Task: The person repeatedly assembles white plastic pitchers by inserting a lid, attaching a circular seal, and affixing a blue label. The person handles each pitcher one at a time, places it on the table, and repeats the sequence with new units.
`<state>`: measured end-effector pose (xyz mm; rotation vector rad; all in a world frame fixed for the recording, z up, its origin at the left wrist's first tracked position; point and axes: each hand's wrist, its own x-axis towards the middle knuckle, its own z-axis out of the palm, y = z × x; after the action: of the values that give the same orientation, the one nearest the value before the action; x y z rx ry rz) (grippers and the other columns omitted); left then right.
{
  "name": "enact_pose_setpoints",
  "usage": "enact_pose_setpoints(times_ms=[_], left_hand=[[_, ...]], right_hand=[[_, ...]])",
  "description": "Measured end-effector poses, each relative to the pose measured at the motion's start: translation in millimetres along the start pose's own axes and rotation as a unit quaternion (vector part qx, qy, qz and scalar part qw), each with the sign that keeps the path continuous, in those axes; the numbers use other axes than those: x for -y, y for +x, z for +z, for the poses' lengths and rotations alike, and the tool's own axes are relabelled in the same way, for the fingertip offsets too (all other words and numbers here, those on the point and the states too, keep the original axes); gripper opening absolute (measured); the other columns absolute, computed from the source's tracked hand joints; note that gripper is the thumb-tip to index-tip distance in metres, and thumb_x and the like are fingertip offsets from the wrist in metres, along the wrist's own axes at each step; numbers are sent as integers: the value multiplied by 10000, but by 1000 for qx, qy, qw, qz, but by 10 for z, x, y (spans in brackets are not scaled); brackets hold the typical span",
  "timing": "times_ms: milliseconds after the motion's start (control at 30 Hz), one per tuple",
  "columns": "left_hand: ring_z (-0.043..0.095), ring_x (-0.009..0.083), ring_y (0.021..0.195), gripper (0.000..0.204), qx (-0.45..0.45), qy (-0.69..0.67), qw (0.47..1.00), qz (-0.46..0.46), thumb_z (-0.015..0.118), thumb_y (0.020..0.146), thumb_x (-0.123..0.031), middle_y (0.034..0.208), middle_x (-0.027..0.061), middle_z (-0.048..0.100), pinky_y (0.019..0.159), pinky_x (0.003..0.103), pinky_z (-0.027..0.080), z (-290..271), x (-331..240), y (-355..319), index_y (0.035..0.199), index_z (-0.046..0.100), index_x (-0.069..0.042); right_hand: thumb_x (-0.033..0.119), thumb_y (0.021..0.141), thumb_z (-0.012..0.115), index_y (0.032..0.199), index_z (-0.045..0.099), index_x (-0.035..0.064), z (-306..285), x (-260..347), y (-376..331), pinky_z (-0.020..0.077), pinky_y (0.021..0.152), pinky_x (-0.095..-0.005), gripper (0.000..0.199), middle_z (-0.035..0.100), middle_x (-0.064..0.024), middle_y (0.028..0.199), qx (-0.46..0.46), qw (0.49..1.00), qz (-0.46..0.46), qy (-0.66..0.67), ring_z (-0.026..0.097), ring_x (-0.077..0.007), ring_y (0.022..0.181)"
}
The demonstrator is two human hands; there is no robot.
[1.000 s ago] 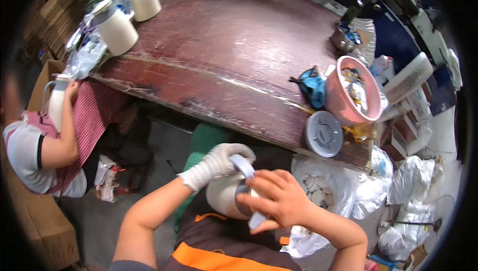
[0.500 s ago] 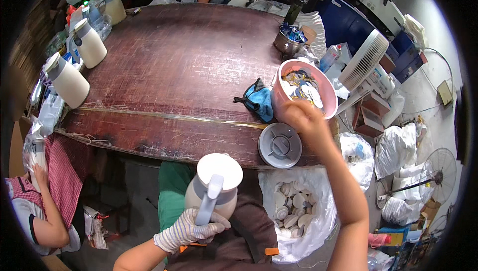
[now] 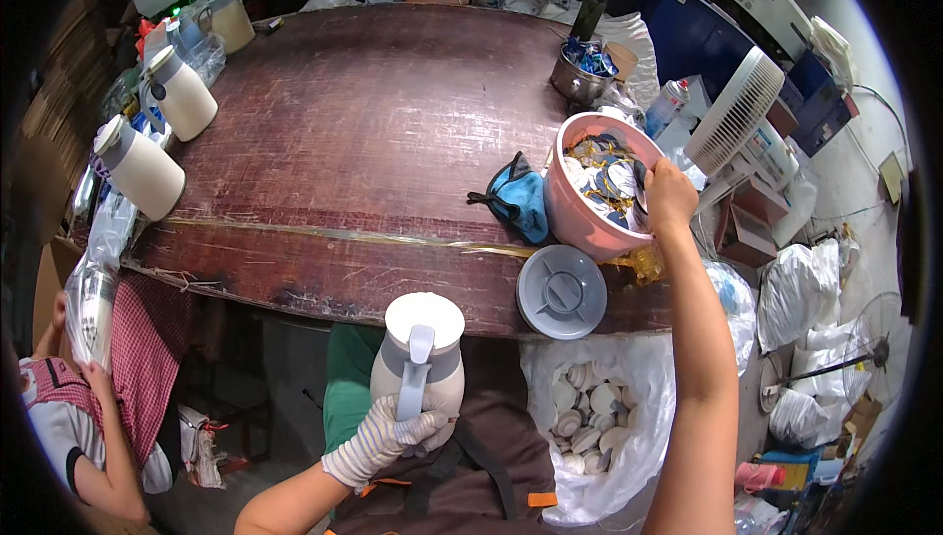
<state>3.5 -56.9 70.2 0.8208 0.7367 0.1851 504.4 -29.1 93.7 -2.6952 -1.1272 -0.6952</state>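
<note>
My left hand [image 3: 381,445], in a striped knit glove, grips the grey handle of an insulated jug [image 3: 444,393] and keeps it upright over my lap. The jug has a white top, a grey collar and a cream body. My bare right hand [image 3: 672,199] is at the right rim of a pink bucket [image 3: 575,209], fingers curled inward; what they hold, if anything, is hidden. Round white and dark tags with gold strings [image 3: 599,169] fill the bucket. Beside it lie a grey round lid [image 3: 562,291] and a blue cloth piece with black trim [image 3: 519,201].
A dark red table [image 3: 373,122] spreads ahead. Two cream jugs [image 3: 147,176] stand at its left edge. A plastic bag [image 3: 638,466] of round discs [image 3: 589,417] hangs below the near edge. A metal bowl [image 3: 578,81] and fan [image 3: 735,108] stand right. Co-workers sit left and far.
My right hand has moved from the bucket's near side to its right rim. The jug stays in my left hand. At the left, the co-worker's hands have shifted on a bagged jug.
</note>
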Motion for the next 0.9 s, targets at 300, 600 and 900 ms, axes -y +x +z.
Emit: enact_pose_setpoints(times_ms=[300,600,900], left_hand=[[515,86,582,224,20,-35,999,-3,674,909,-232,680,13,583,500,218,361,95,-53,-38,1020,689,-38],[509,100,569,224,45,-42,996,66,652,922,-192,659,20,560,505,226,374,82,57,-67,1048,666,-8],[528,93,581,301,42,-48,993,95,656,929,-245,704,9,580,515,233,395,69,113,64,1117,626,-11]], right_hand=[[195,895,578,1065,547,76,-74,-25,-60,504,748,-439,209,677,-159,924,-32,989,38,138,652,-355,885],[372,823,681,840,687,43,-335,145,-208,470,672,-429,329,659,-135,783,50,977,41,205,645,-323,771],[346,948,542,1023,601,-7,-65,-196,-33,496,647,-360,365,652,-163,943,-57,910,127,391,679,-255,733]])
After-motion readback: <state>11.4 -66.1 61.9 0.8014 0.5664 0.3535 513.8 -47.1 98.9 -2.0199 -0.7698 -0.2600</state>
